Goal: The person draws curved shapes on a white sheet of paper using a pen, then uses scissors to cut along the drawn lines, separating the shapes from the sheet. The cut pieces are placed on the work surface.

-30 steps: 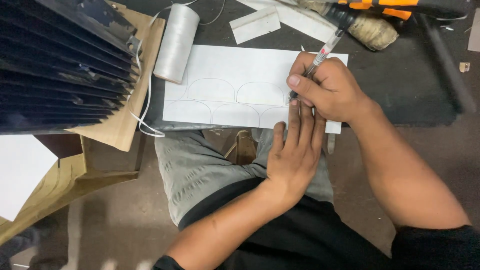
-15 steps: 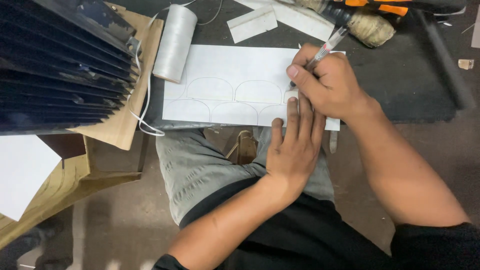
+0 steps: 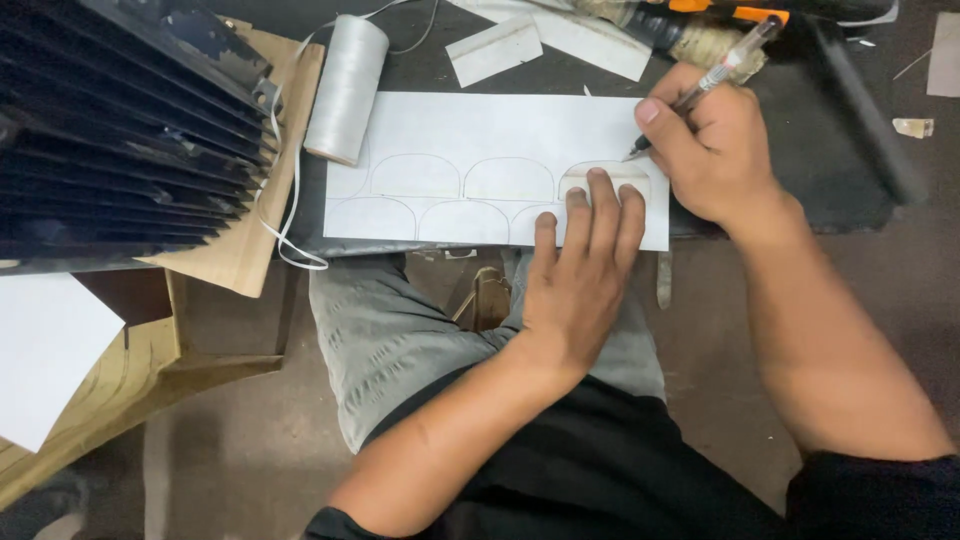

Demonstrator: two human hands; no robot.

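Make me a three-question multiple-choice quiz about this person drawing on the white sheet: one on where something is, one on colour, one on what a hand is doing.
1. Where does the spool of thread lie?
A. at the white sheet's upper left corner
B. on the person's lap
C. under the right hand

2. What colour is the thread?
A. red
B. white
C. green

3. What is the left hand doing?
A. hanging free
B. gripping the spool
C. pressing flat on the sheet

Answers: 1 A, it rests at that corner. 2 B, the wound thread is white. 3 C, its fingers lie flat while the right hand holds the pen.
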